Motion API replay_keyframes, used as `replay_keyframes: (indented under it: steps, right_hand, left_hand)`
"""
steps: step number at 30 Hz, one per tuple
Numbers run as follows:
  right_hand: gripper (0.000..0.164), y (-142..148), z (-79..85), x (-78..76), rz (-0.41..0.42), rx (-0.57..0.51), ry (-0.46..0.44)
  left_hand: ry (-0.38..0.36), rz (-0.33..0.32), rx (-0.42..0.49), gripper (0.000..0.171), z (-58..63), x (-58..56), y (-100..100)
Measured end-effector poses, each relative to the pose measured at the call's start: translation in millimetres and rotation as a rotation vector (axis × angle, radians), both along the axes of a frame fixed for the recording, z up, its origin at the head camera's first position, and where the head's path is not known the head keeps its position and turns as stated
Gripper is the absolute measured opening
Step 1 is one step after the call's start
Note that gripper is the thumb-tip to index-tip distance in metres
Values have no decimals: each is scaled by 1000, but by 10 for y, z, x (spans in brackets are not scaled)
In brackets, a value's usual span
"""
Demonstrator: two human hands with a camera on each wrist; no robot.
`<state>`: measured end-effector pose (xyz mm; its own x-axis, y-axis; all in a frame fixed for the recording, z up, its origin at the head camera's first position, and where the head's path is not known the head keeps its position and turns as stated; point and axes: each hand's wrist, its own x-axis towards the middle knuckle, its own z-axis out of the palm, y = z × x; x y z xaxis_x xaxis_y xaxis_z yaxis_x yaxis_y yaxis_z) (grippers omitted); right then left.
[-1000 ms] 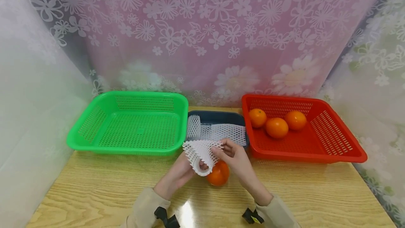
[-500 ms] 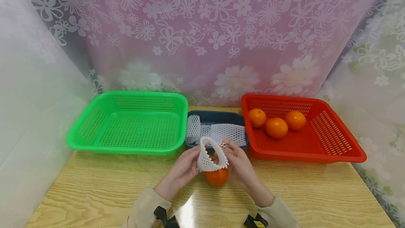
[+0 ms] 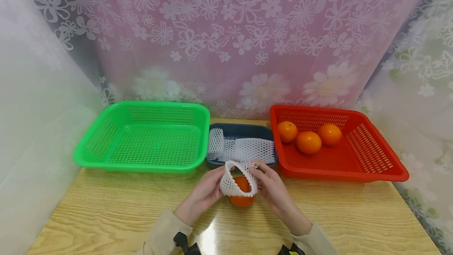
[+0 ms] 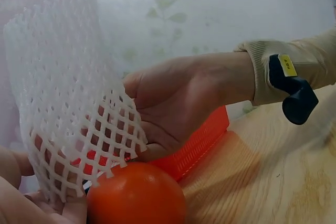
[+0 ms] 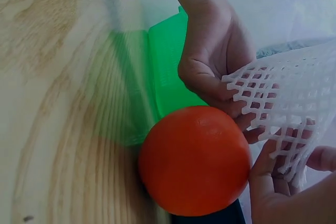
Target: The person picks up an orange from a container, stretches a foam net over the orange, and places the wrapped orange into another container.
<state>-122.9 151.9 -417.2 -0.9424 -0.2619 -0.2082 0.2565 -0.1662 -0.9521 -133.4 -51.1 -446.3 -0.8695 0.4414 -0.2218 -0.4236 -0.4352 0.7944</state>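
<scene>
A white foam fruit net [image 3: 230,187] is stretched between my two hands, its mouth spread wide. On its left side my left hand [image 3: 205,192] grips the mesh, fingers curled at the edge. My right hand [image 3: 273,187] holds the opposite side, fingertips tucked inside the mesh in the left wrist view. Close below the net sits an orange [image 3: 242,202] on the table, partly seen through the net's opening. In the right wrist view the orange [image 5: 194,161] lies just beside the net's lower edge, uncovered.
A green basket [image 3: 141,169] stands at the left. Between it and a red basket [image 3: 339,174] holding three oranges [image 3: 308,143] is a dark blue tray [image 3: 244,129] with several foam nets [image 3: 255,148]. The wooden table [image 3: 116,207] extends in front; patterned curtains [image 3: 226,50] hang behind.
The net, first bunched with a narrow opening, has been turned and spread wide. My left hand has shifted from behind it to its side, and the net has lowered slightly over the orange.
</scene>
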Motion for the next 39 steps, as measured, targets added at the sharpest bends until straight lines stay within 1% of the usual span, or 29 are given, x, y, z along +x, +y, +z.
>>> replay_keyframes:
  steps: [4, 7, 14, 17, 20, 28, 32, 35, 39]
  right_hand:
    - [23, 17, -8, 18, -37, 52, -37]
    - [23, 26, -37, 24, -72, 80, -68]
    - [21, 57, -169, 25, -114, 123, -91]
    - [20, 77, -218, 32, -118, 132, -96]
    - [19, 106, -264, 42, -116, 144, -103]
    - [16, 171, -392, 45, -85, 120, -96]
    - [18, 170, -451, 49, -92, 156, -86]
    - [17, 151, -464, 55, -92, 191, -81]
    - [14, 113, -443, 57, -63, 240, -71]
  left_hand:
    - [9, 7, -64, 41, -29, 6, 15]
    - [-1, 20, -92, 47, -46, 19, 13]
    - [-35, 51, -129, 46, -122, 23, 3]
    - [-47, 61, -150, 46, -152, 21, 10]
    - [-48, 64, -151, 48, -181, 24, 25]
    - [-51, 69, -142, 46, -242, 35, 58]
    - [-53, 78, -170, 49, -269, 40, 71]
    - [-59, 100, -204, 51, -282, 63, 90]
    - [-63, 149, -211, 50, -294, 101, 126]
